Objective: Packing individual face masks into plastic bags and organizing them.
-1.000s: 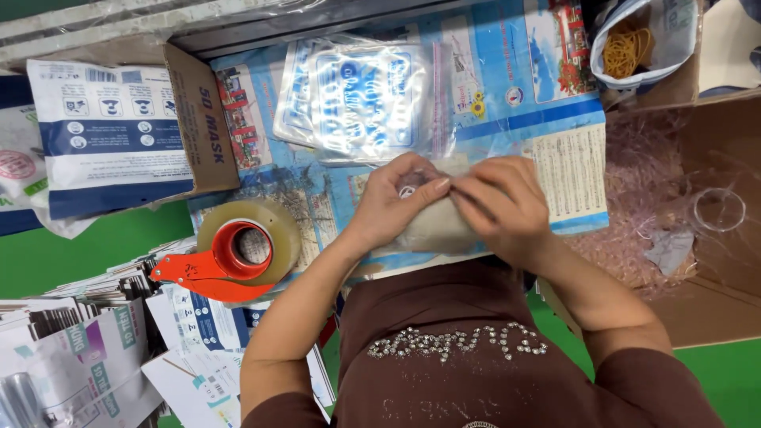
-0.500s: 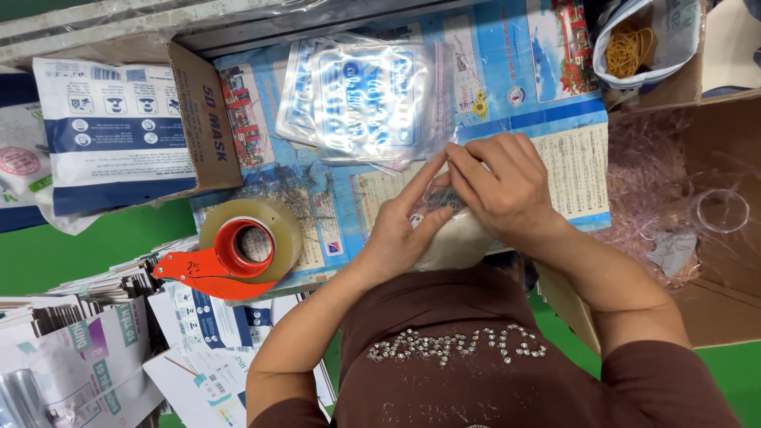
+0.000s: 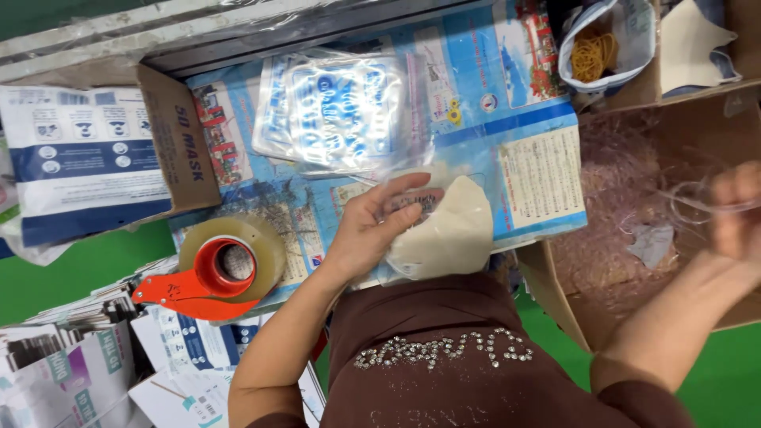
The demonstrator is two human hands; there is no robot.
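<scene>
The left hand lies with its fingers pressed on a clear plastic bag that holds cream-coloured face masks; the thumb and fingers pinch the bag's upper edge. The bag rests on a blue printed sheet that covers the surface, just in front of the person's brown top.

The right hand is blurred, off to the right over an open cardboard box. It seems to pinch a thin clear loop, but I cannot tell the grip for sure. The box holds a heap of pinkish clear plastic loops.

Above the bagged masks lies a stack of empty clear bags with blue print. To the left stands a roll of tape in a red dispenser, beside a cardboard carton holding white and blue packets. At the top right, a small bag holds yellow rubber bands.
</scene>
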